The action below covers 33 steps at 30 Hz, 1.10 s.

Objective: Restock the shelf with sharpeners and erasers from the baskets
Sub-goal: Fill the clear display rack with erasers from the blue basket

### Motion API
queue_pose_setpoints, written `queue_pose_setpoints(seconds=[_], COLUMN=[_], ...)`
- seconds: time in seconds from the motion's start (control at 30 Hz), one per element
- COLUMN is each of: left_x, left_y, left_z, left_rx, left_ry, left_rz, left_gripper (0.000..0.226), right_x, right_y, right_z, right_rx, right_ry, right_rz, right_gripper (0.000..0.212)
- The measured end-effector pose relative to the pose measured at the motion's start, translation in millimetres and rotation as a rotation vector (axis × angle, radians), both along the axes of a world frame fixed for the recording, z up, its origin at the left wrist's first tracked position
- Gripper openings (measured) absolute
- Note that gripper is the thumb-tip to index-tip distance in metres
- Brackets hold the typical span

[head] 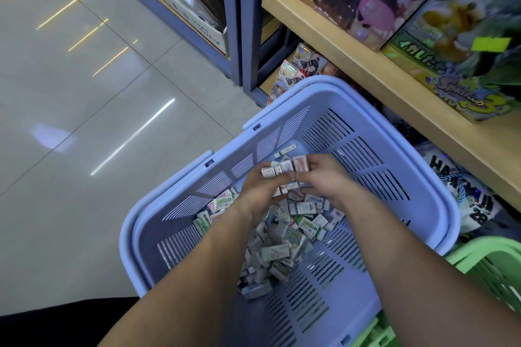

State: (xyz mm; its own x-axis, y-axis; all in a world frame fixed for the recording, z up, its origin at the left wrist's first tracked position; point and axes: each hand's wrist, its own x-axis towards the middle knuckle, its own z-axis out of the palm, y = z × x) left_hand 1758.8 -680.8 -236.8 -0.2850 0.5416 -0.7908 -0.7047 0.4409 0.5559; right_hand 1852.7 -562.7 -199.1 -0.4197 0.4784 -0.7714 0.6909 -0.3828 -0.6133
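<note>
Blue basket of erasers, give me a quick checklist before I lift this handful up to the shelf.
1. Grip: left hand and right hand pinch the row of small paper-wrapped erasers between them: ok.
2. Row free of the pile: it is held above the loose erasers: ok.
3. Pale blue slotted plastic basket: handles lie folded down at the rim, out of the lifting path: ok.
4. Free space on the light wooden shelf: the visible part holds printed boxes: cannot tell.
5. Sharpeners: the green plastic basket shows only a corner, contents out of view: cannot tell.
</note>
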Motion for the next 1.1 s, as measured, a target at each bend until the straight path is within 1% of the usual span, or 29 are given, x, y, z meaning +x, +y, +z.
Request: queue_pose_setpoints(seconds=[0.07, 0.13, 0.17, 0.23, 0.3, 0.37, 0.53, 0.67, 0.7, 0.77, 0.83, 0.9, 0.97, 1.03, 1.1], left_x=[1, 2, 3, 4, 5, 6, 17, 32, 37, 48, 61, 73, 87, 103, 119], left_y=[2, 2, 2, 2, 2, 2, 1, -10, -12, -16, -19, -20, -17, -8, 3], left_z=[14, 32, 43, 68, 97, 129, 229, 308, 324, 350, 370, 383, 393, 403, 413], left_rx=[0.03, 0.052, 0.063, 0.096, 0.132, 0.152, 0.249, 0.335, 0.362, 0.417, 0.45, 0.472, 0.49, 0.521, 0.551], left_ry=[-0.003, 0.017, 0.035, 0.066, 0.096, 0.165, 0.371, 0.547, 0.577, 0.643, 0.681, 0.699, 0.687, 0.655, 0.637], left_rz=[0.008, -0.004, -0.027, -0.093, -0.172, -0.268, -0.477, -0.605, -0.619, -0.631, -0.611, -0.585, -0.57, -0.564, -0.571], left_gripper=[0.047, 0.053, 0.053, 0.046, 0.041, 0.04, 0.038, 0.039, 0.039, 0.031, 0.033, 0.034, 0.034, 0.037, 0.036], right_x=[2, 8, 13, 25, 42, 59, 99, 126, 133, 150, 168, 183, 195, 204, 211], right_y=[-1, -6, -8, -14, -20, -30, -54, -68, -70, -72, -74, -75, -74, -71, -68], right_z=[17, 36, 48, 73, 99, 127, 204, 267, 281, 307, 327, 339, 346, 351, 358], right_rx=[0.033, 0.137, 0.193, 0.238, 0.229, 0.206, 0.23, 0.29, 0.331, 0.405, 0.43, 0.409, 0.382, 0.379, 0.397], right_ry=[0.007, 0.028, 0.04, 0.088, 0.157, 0.224, 0.389, 0.506, 0.523, 0.562, 0.596, 0.64, 0.662, 0.668, 0.7], right_rz=[-0.034, -0.025, -0.013, -0.037, -0.078, -0.133, -0.203, -0.301, -0.298, -0.256, -0.246, -0.341, -0.48, -0.587, -0.623], right_gripper=[0.019, 0.022, 0.022, 0.025, 0.034, 0.035, 0.028, 0.012, 0.011, 0.018, 0.024, 0.02, 0.016, 0.02, 0.03])
